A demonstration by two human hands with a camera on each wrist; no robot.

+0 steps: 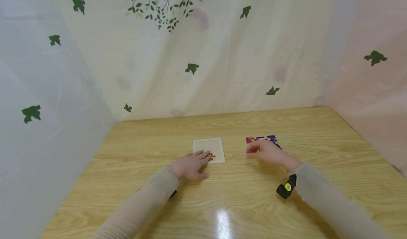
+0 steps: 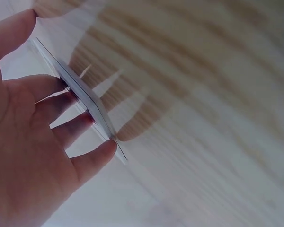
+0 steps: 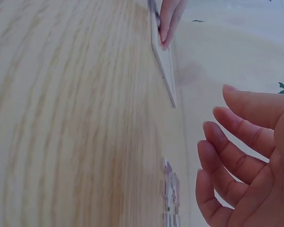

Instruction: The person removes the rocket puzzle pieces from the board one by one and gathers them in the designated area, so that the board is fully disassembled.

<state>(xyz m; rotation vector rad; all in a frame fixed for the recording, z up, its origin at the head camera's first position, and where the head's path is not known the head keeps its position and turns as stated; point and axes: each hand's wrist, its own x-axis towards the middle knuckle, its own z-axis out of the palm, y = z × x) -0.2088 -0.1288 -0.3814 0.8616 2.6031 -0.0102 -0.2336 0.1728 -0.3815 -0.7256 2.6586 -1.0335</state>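
Observation:
A small white puzzle tray (image 1: 206, 144) lies flat on the table, with an orange-red puzzle piece (image 1: 213, 157) in its near right part. My left hand (image 1: 192, 164) rests its outstretched fingers on the tray's near left side, partly covering it. In the left wrist view, the spread fingers touch the tray's edge (image 2: 92, 100). To the right, my right hand (image 1: 268, 152) hovers over a group of purple and red puzzle pieces (image 1: 272, 138), hiding some of them. Its fingers are loosely bent with nothing between them in the right wrist view, apart from the puzzle pieces (image 3: 171, 196).
The wooden table (image 1: 143, 140) runs back to a pale curtain (image 1: 222, 55) printed with leaves, which also closes off both sides. Black straps sit on both wrists; the right one bears a camera mount (image 1: 286, 187) with a yellow mark.

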